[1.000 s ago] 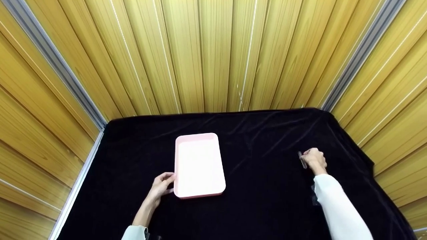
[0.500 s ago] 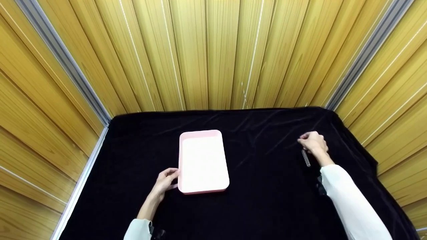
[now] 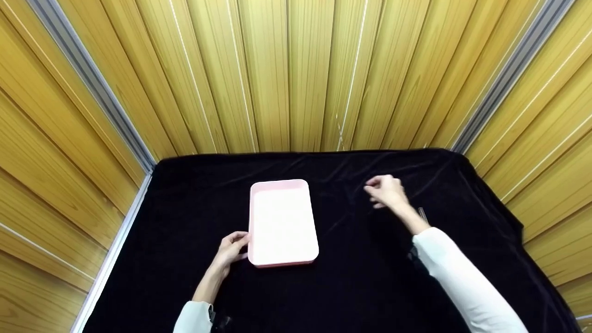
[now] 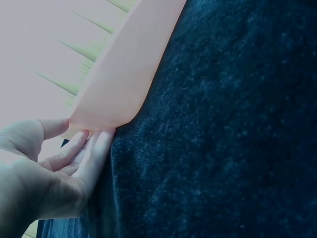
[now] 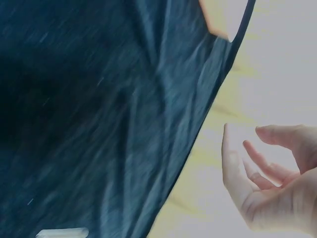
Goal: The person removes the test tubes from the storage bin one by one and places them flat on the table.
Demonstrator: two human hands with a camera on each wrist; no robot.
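Observation:
A shallow pink tray with a white-looking inside (image 3: 284, 226) lies on black cloth. At its near left side, my left hand (image 3: 229, 249) grips the edge; the left wrist view shows the thumb at the rim and the fingers (image 4: 96, 153) against the lower edge of the pink wall (image 4: 119, 84). Over the cloth to the right of the tray, my right hand (image 3: 387, 190) hangs with loosely bent fingers, thumb apart from them, holding nothing in the right wrist view. A thin, short rod (image 3: 422, 213) lies beside the right forearm, which partly hides it; its exact kind is unclear.
Dark velvety cloth (image 3: 356, 277) covers the table, creased toward the back. Yellow wood-patterned panels (image 3: 305, 78) stand behind and on both sides, with grey metal posts (image 3: 499, 78) at the corners.
My right hand has let go of the rod, leaving it on the cloth, and has moved left toward the tray. My left hand has stayed at the tray's edge; the head view has shifted slightly.

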